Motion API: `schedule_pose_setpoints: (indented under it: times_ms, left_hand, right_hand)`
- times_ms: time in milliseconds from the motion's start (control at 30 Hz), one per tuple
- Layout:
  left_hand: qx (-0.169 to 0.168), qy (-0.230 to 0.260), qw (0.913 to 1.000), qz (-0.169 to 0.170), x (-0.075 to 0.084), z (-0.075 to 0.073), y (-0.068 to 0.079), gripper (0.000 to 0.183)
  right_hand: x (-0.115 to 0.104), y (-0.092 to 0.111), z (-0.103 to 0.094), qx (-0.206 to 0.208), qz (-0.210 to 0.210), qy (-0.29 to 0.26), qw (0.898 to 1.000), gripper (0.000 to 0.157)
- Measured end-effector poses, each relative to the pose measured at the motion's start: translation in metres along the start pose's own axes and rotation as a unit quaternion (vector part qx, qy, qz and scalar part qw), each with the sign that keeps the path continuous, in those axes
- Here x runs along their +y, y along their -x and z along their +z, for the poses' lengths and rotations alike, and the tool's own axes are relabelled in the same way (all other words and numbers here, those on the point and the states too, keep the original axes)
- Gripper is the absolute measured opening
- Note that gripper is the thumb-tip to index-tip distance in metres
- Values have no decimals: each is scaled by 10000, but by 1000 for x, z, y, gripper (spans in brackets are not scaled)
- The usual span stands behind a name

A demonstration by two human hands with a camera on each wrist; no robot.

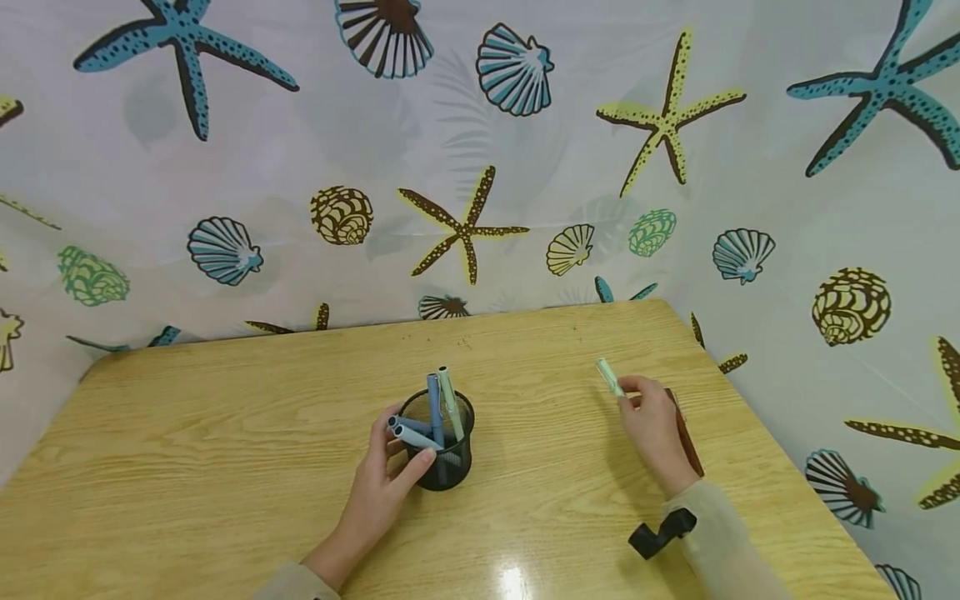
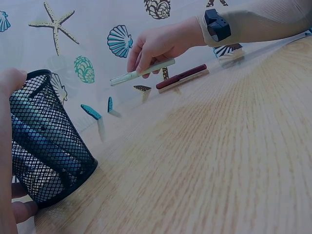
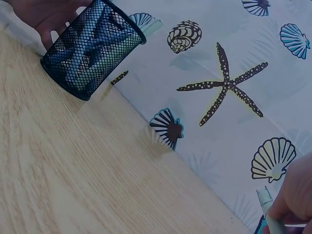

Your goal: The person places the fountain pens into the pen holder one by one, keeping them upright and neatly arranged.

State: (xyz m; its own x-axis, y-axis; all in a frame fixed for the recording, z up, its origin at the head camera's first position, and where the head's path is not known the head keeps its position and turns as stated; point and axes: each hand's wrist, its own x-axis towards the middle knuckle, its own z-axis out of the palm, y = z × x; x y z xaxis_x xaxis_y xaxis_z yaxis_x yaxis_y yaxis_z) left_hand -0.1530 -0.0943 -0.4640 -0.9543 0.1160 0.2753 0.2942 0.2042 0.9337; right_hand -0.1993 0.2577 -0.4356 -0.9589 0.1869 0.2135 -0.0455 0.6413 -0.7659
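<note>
My left hand [image 1: 377, 485] grips the side of a black mesh pen cup [image 1: 447, 472], its thumb at the front near the rim. Several pens lean in the cup, among them a blue pen [image 1: 434, 404] and a light green pen [image 1: 450, 403]. Off to the right, my right hand [image 1: 651, 427] pinches another light green pen [image 1: 611, 377] above the table; the left wrist view shows this pen [image 2: 142, 72] held between thumb and fingers. A dark red pen [image 2: 181, 76] lies on the table beside the right hand, partly hidden by it in the head view.
The wooden table [image 1: 225, 433] ends at the back and right against a white cloth [image 1: 285, 150] printed with shells and starfish. A black strap [image 1: 663, 533] sits on the right wrist, over a light sleeve [image 1: 723, 546].
</note>
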Motion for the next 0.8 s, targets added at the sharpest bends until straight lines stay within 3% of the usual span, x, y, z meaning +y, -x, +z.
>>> schedule_pose_setpoints:
  times_ms: [533,800]
  left_hand:
    - [9,-113,9999,-15,-2,0,0,66]
    - [-28,-82,10000,-46,-2,-1,0,64]
  right_hand:
    - [-11,2,2,100,-99,-10,9999,23]
    - [-16,4,6,429,-550,-276,9972,20]
